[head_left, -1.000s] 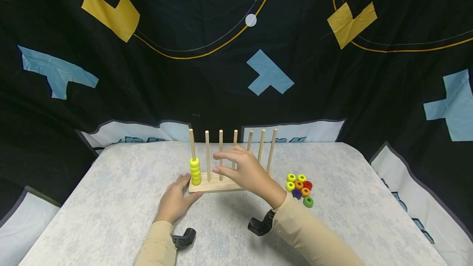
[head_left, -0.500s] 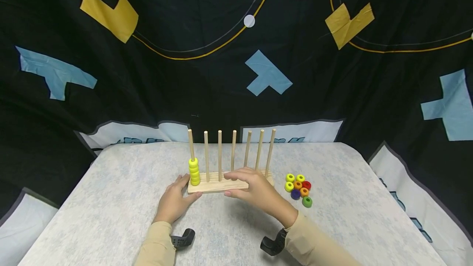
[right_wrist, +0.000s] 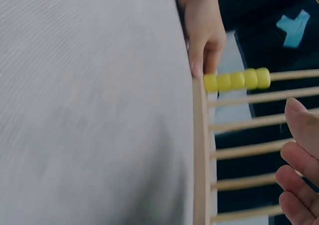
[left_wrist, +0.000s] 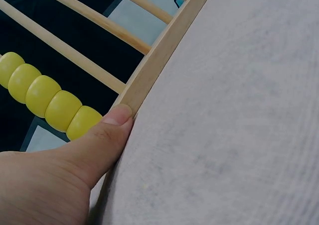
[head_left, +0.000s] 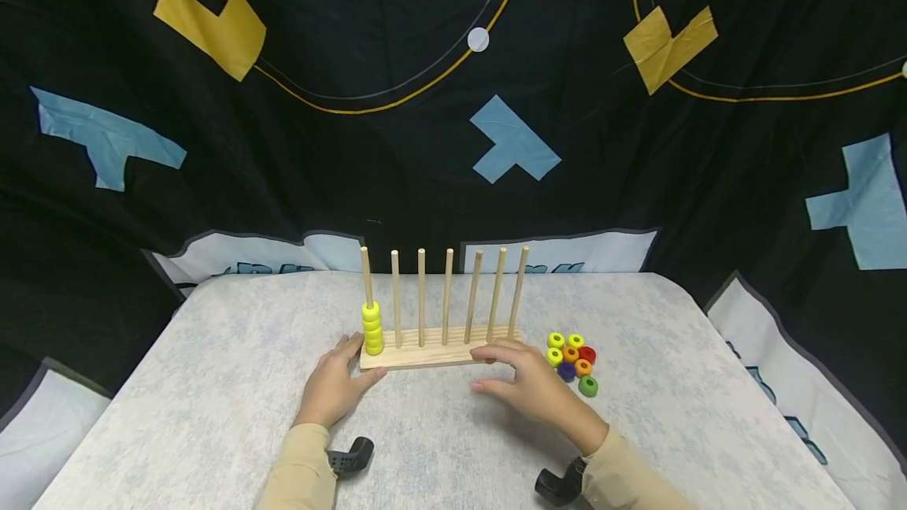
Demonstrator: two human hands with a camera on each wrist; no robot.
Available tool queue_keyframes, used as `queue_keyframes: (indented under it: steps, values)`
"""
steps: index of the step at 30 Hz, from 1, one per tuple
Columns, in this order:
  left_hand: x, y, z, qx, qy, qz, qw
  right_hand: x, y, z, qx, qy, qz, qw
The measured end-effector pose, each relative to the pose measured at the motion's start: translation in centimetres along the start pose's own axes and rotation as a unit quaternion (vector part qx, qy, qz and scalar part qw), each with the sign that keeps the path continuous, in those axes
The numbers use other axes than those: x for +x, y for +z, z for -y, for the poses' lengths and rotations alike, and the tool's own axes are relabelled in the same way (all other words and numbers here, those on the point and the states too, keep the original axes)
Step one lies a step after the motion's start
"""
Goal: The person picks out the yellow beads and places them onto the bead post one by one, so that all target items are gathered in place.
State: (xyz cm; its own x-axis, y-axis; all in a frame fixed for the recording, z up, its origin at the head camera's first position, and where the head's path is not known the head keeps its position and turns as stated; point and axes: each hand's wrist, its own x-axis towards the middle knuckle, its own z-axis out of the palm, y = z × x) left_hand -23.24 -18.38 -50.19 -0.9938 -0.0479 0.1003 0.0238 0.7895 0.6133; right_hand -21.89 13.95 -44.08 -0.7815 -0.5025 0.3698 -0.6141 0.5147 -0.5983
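Note:
A wooden peg stand [head_left: 425, 354] with several upright pegs stands on the table; it looks like an abacus frame. On its leftmost peg is a stack of yellow beads [head_left: 372, 329], also seen close up in the left wrist view as yellow beads [left_wrist: 44, 96]. My left hand [head_left: 333, 388] holds the left end of the base, its thumb [left_wrist: 117, 116] pressed on the front edge. Just in front of the base's right end hovers my right hand [head_left: 531, 384], fingers loosely bent and apart, holding nothing. In the right wrist view its fingertips [right_wrist: 294, 153] show before the pegs.
Right of the stand lies a cluster of loose beads: yellow beads [head_left: 556, 340], orange beads [head_left: 583, 368], a red bead [head_left: 587, 355], a purple bead [head_left: 566, 371] and a green bead [head_left: 588, 386]. A dark patterned cloth [head_left: 397, 179] hangs behind the pale table [head_left: 234, 384].
From above the pegs, my right hand has come down and moved right, to near the base's right end. The left hand and the yellow stack stay in place.

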Motion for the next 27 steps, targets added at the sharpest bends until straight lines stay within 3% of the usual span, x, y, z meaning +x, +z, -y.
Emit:
queue_keyframes:
  steps: [10,15,20,27]
  values:
    - [0.2,0.0,0.1,0.001,-0.002,0.002,1.0000,-2.6,-2.3,-3.6,-0.040,0.074,-0.031,0.9960]
    - [0.2,0.0,0.2,-0.002,-0.003,0.002,1.0000,-3.7,-3.4,-5.5,-0.109,0.113,-0.056,0.9860]
    - [0.2,-0.1,0.1,0.000,-0.005,0.004,1.0000,-4.2,-4.1,-7.2,-0.142,0.148,-0.062,0.9767]
    - [0.1,-0.1,0.0,-0.001,-0.006,0.004,1.0000,-4.4,-4.2,-8.4,-0.162,0.161,-0.057,0.9719]
